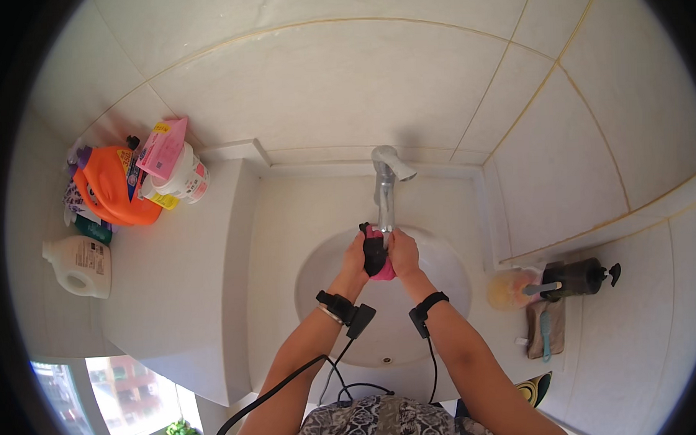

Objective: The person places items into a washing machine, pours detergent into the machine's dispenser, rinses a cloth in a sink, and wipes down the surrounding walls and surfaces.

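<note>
Under the spout of a chrome faucet (385, 202), a dark and pink piece of cloth (375, 257) is held between both hands. My left hand (354, 260) grips its left side, where the black part faces up. My right hand (404, 253) is closed at the pink side, close to the spout; its fingertips are partly hidden. Water seems to run from the spout onto the cloth. Both hands are over the upper part of the white oval sink basin (386, 337). Each wrist wears a black strap with a cable.
On the raised left ledge (172, 292) stand an orange detergent jug (114, 185), a white tub (188, 177) with a pink packet (164, 149), and a white bottle (82, 267). At right are a black pump bottle (577, 278), a brown cloth (553, 319) and a blue brush (545, 331).
</note>
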Tool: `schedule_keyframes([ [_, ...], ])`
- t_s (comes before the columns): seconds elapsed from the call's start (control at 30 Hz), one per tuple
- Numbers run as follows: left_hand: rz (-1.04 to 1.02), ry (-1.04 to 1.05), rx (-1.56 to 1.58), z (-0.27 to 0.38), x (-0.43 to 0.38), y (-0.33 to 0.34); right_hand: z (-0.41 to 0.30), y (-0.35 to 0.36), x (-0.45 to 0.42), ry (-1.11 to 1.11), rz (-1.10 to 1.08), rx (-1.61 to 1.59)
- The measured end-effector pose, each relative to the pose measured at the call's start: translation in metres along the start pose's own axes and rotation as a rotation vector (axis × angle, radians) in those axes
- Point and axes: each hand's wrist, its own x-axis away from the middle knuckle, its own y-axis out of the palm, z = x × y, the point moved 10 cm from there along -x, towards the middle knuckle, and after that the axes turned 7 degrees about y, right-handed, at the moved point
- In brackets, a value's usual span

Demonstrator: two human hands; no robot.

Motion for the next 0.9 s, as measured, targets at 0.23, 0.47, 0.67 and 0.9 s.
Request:
schedule_keyframes([
  [0.23, -0.018, -0.167, 0.206, -0.009, 0.014, -0.001, -0.033, -0.007, 0.034, -0.068, -0.012, -0.565],
  [0.47, -0.045, 0.016, -0.003, -0.017, -0.024, -0.033, -0.011, 0.012, 0.010, -0.017, -0.087, -0.039],
  [0.67, -0.043, 0.016, 0.142, 0.006, 0.016, 0.007, 0.060, 0.026, 0.005, 0.328, -0.196, -0.530],
  [0.9, -0.033, -0.203, 0.208, -0.009, 0.016, 0.003, -0.034, 0.005, 0.036, -0.003, -0.108, -0.513],
])
